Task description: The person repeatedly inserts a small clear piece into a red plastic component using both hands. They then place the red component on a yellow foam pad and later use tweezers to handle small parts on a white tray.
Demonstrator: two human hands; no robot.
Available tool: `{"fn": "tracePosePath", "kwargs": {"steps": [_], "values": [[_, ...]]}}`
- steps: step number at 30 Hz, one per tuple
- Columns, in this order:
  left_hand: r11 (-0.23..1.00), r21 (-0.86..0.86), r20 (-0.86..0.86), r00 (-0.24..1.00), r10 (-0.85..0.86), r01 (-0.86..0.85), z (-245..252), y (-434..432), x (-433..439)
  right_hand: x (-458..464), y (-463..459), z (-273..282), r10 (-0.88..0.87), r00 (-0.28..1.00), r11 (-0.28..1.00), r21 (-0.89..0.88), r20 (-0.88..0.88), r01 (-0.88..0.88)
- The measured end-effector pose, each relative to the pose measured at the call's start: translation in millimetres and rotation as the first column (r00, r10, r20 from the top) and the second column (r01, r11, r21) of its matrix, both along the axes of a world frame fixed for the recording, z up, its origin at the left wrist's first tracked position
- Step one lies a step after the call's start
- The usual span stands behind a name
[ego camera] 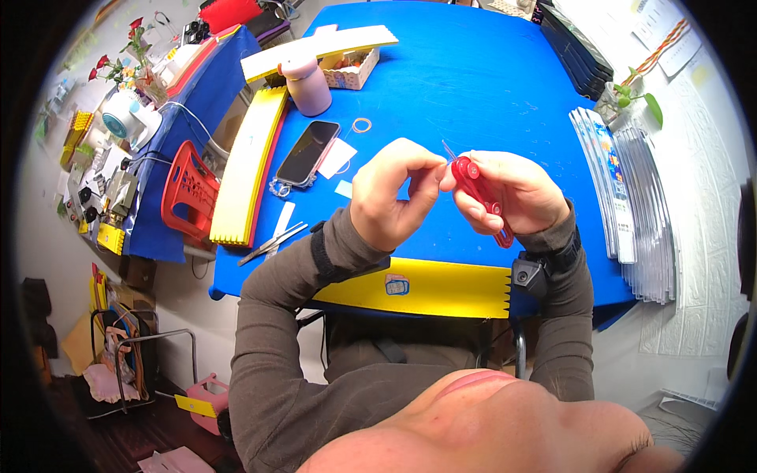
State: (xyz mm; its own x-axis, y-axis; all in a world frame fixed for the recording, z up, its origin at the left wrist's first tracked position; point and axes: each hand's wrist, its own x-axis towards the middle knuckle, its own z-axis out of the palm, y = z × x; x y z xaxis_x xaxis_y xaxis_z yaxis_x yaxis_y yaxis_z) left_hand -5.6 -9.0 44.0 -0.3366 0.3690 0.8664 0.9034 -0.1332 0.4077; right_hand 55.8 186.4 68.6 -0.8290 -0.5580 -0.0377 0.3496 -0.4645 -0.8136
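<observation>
My right hand [514,192] is closed around a red plastic hand tool [478,189] with round knobs, held above the blue table. A thin, clear strand [448,149] sticks up past the tool's upper end. My left hand [396,192] pinches thumb and forefinger together beside that end; anything between its fingertips is too small to make out. Below the hands, at the table's near edge, lies a yellow strip [449,287] with a toothed end and a small sticker. Metal tweezers [272,243] and a white strip [285,217] lie left of my left forearm.
A phone [309,152], white card [337,158], rubber band [362,125] and pink bottle [310,88] are on the left of the blue table [449,71]. Stacked yellow strips [245,177] line its left edge. Clear plastic sleeves [647,219] stand at the right. A red chair [189,195] stands beyond the left edge.
</observation>
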Motion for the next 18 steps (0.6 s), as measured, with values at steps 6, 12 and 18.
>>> {"fn": "tracePosePath", "kwargs": {"steps": [6, 12, 18], "values": [[0.999, -0.053, -0.252, 0.968, -0.019, 0.006, 4, 2, -5, 2, -2, 4, -0.071, 0.997, 0.983, 0.169, -0.004, 0.07], [0.997, -0.075, -0.359, 0.932, -0.055, 0.03, -2, 4, -8, 6, -11, 5, -0.208, 0.974, 0.893, 0.389, -0.089, 0.226], [0.994, -0.113, -0.414, 0.909, -0.052, 0.006, -5, 2, -8, 8, -15, 10, -0.231, 0.957, 0.795, 0.533, -0.175, 0.29]]}}
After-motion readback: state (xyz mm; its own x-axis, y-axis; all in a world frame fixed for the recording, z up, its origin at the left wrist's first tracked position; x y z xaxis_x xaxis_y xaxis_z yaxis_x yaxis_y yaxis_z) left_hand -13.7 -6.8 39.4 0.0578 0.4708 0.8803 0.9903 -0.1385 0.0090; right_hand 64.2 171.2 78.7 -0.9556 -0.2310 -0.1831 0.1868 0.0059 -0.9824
